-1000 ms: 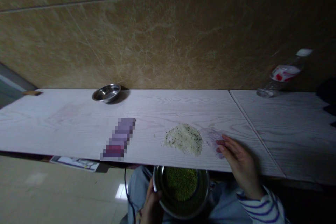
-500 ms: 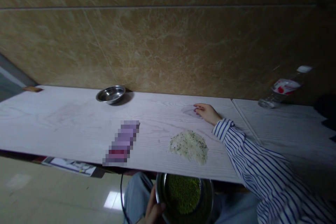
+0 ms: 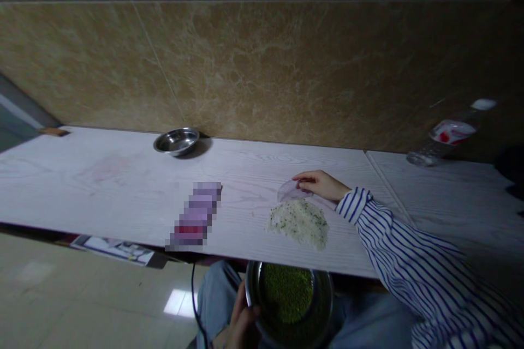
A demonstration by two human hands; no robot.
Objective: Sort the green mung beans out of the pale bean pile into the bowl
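My right hand [image 3: 321, 184] grips a clear, thin plastic piece with a curved edge [image 3: 286, 191], its exact kind unclear. The piece stands at the far edge of a heap of white rice-like grains [image 3: 301, 223] dotted with small green ones. Below the table's front edge, my left hand [image 3: 242, 316] is closed on the rim of a steel bowl [image 3: 325, 305] above my lap. Many small green beans [image 3: 286, 289] fill the bottom of that bowl.
A small steel bowl [image 3: 176, 143] sits near the wall on the left. Toward the front lies a blurred purple flat object [image 3: 198, 212]. A clear plastic bottle [image 3: 446, 133] stands at the right. A black cable [image 3: 193, 300] hangs below the edge.
My right hand has brought the clear plastic piece toward me, from behind the heap to its far edge. My left hand still holds the bowl. The view has shifted slightly.
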